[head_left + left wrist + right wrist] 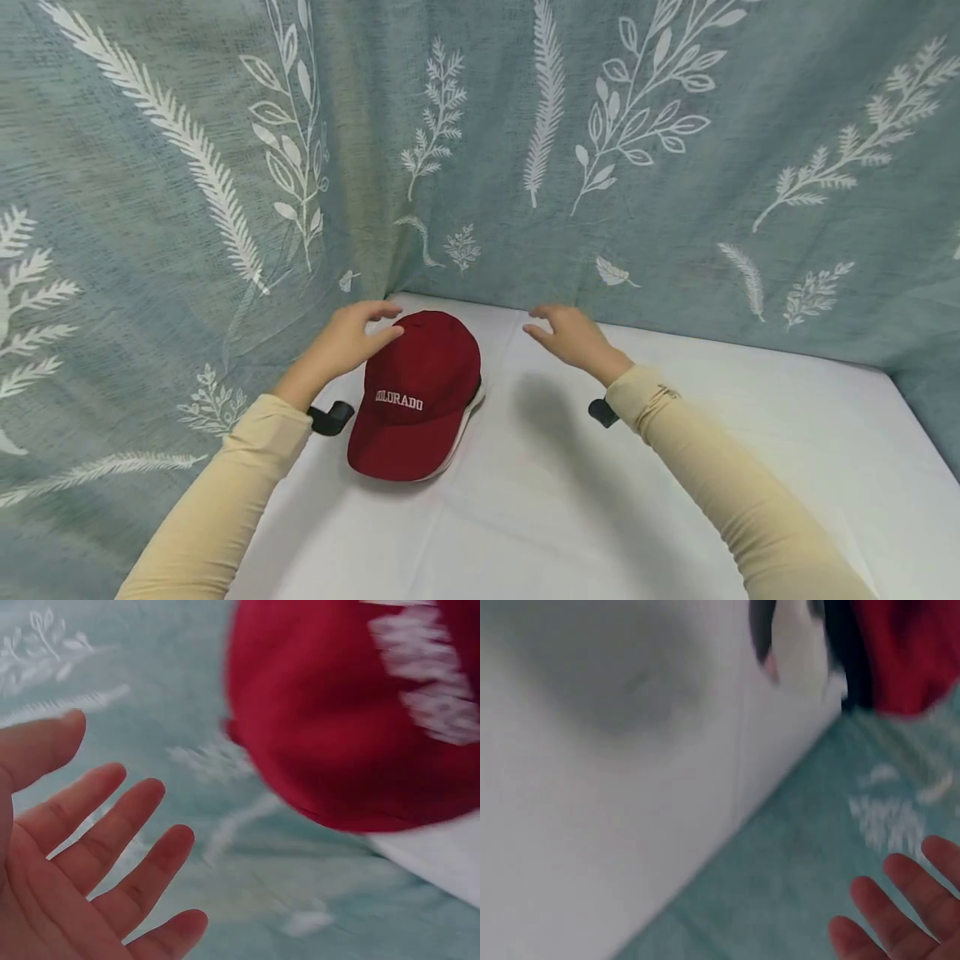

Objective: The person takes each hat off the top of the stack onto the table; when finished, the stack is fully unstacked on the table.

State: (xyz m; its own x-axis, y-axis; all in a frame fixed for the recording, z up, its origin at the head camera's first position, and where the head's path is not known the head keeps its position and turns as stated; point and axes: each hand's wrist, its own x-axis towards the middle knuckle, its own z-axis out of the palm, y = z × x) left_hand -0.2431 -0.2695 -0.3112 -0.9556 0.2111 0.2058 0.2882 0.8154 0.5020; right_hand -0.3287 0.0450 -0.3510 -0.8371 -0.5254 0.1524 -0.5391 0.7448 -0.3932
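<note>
On the flat, white-covered desk, toward our left, sits a dark red fabric baseball cap with white COLORADO lettering, its bill pointing toward us. Along its right side we see a pale cream edge tucked beneath, perhaps a second cap. Our bare left hand hovers just beside the crown, fingers apart; the left wrist view shows a gap, so that grip is released. Our bare right hand hangs in the air well apart from the cap, its grip likewise empty and relaxed. We judge the step in hand to be placing our hands about the cap; whether it is an approach or a release, we cannot tell. Taking hold would call for bringing the right hand across to the crown's right side, then closing both grips gently, watching whether the pale layer lifts too.
</note>
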